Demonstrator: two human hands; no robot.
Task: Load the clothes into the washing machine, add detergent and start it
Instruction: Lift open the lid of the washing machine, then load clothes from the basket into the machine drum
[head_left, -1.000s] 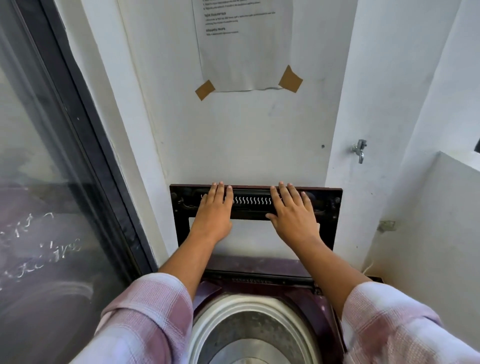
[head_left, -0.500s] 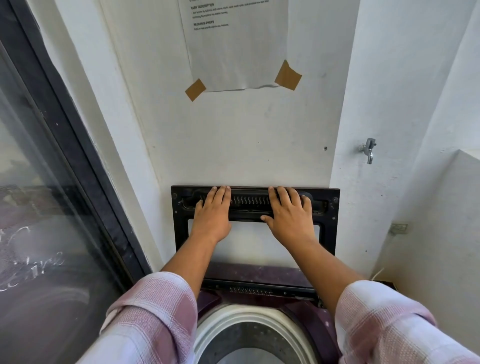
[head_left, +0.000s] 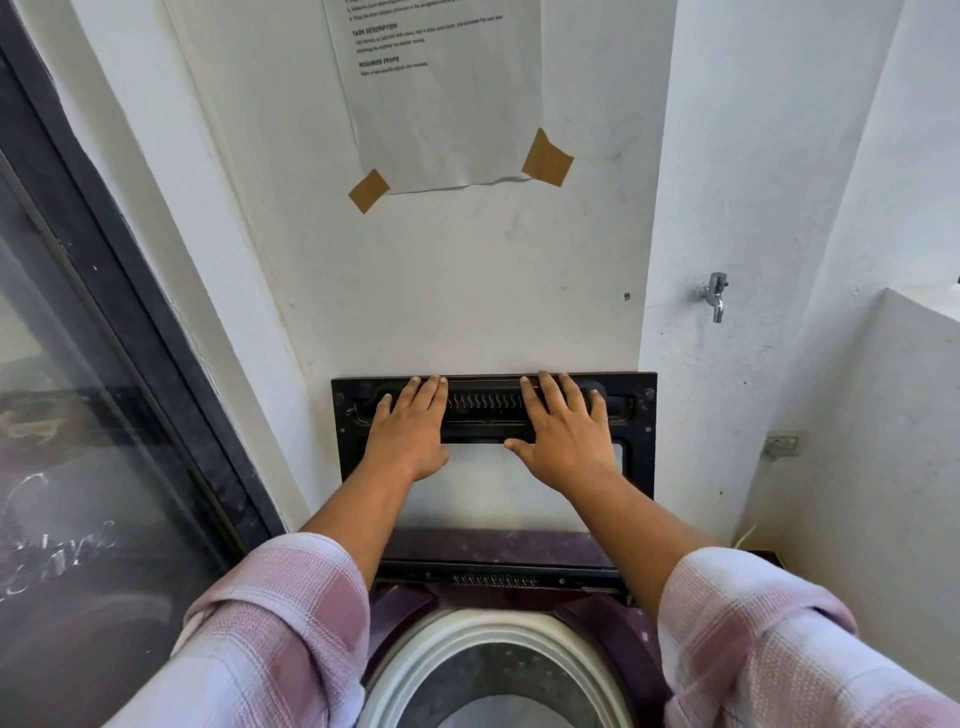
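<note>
White wall (head_left: 467, 291); left grip (head_left: 410, 434), right grip (head_left: 565, 441) flat-fingered on upright lid (head_left: 640, 431)

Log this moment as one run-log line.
lid: raised | left hand: flat on lid | right hand: flat on lid | drum: no clothes seen

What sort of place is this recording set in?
Most likely a small home laundry nook, perhaps a utility balcony: a top-loading washing machine with its lid raised against the white wall, a water tap on the wall to its right, and a dark-framed glass door on the left.
</note>
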